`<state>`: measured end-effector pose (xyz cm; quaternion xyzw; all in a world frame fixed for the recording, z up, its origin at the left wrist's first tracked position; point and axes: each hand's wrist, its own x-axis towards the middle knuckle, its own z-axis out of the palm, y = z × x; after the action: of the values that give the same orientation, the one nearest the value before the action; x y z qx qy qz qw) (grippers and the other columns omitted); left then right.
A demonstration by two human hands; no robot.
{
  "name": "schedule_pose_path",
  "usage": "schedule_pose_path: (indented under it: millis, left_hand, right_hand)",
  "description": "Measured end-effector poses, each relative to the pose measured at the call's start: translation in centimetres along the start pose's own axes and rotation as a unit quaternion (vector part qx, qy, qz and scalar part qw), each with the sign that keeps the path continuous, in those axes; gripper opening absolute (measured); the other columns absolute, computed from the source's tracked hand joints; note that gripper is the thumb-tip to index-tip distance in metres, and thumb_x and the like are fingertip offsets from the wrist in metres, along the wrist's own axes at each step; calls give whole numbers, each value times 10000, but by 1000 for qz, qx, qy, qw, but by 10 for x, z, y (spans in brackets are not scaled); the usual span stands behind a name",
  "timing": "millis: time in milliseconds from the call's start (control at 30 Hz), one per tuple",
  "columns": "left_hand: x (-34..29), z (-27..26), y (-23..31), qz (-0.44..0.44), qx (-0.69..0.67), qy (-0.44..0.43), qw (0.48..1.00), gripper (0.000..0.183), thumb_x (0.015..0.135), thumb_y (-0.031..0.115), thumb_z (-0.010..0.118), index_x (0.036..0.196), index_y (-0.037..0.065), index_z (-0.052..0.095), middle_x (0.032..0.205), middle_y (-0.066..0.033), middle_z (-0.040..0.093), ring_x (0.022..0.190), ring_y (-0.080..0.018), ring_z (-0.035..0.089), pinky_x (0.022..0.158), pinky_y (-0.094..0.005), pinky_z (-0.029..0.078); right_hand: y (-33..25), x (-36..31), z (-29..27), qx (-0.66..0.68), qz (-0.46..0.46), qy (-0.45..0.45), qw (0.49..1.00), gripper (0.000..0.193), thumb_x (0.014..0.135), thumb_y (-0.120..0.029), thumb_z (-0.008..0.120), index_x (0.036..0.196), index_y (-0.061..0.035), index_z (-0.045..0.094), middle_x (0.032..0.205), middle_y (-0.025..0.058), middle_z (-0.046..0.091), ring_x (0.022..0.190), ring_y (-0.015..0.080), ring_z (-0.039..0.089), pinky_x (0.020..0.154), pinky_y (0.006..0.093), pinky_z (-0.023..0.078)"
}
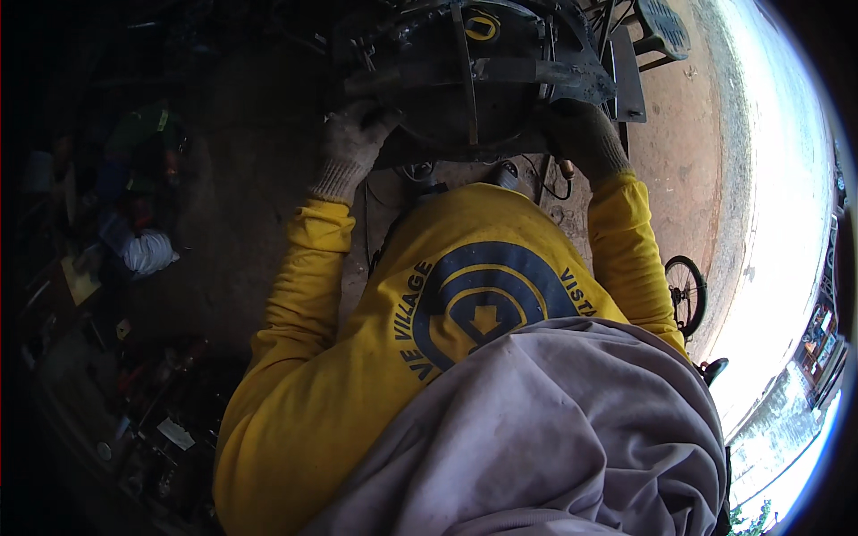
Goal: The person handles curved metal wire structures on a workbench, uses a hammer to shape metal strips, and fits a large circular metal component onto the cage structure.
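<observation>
A dark metal frame (509, 71) lies in front of me at the top of the view. Flat bars and a strap cross it over a rounded dark surface, which bears a round yellow mark (483, 27). My left hand (354, 141), in a grey knit glove, grips its near left corner. At the near right corner, my right hand (576, 134), in a darker-looking glove, closes on the same frame. Shadow hides most of the fingertips of both hands. What kind of machine part the frame is, I cannot tell.
My shoes (505, 174) stand just below the frame, with a cable (561, 189) near them. A dark, perforated seat-like piece (663, 29) is at the upper right. A wheel (686, 295) stands right of my arm. Cluttered items and a white bundle (150, 253) lie in shadow at left.
</observation>
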<state>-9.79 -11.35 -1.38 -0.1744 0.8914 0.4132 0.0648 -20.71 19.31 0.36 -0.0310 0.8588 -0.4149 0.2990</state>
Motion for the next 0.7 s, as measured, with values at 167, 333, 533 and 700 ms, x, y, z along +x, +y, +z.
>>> schedule_pose_path:
  millis: [167,333,533,700]
  left_hand:
    - [-3,25,-24,85,28,79,993,308,912,227,707,1148,31,680,1115,-165,699,1018,-311,673,870,-383,519]
    - [-11,40,-29,129,290,116,941,271,942,195,652,1172,54,674,1201,-159,657,1088,-343,633,914,-433,516]
    - [-15,35,-29,142,336,137,921,302,954,219,630,1221,78,653,1211,-168,653,1086,-340,637,916,-424,521]
    - [-17,6,-22,87,113,35,989,400,956,323,656,1244,46,635,1113,-183,693,1040,-331,668,906,-387,530]
  right_hand:
    - [23,16,5,-144,-146,5,979,358,937,-348,632,823,-14,688,623,74,614,545,165,576,540,334,457]
    - [25,20,13,-273,-322,80,903,329,951,-326,549,859,-51,704,645,125,635,603,262,650,572,396,500]
    - [8,17,12,-287,-203,20,936,294,956,-285,521,842,-83,701,645,116,625,616,268,659,579,409,513]
    - [0,16,-7,-240,18,-50,969,310,958,-321,632,892,-28,707,723,100,678,633,196,675,577,327,525]
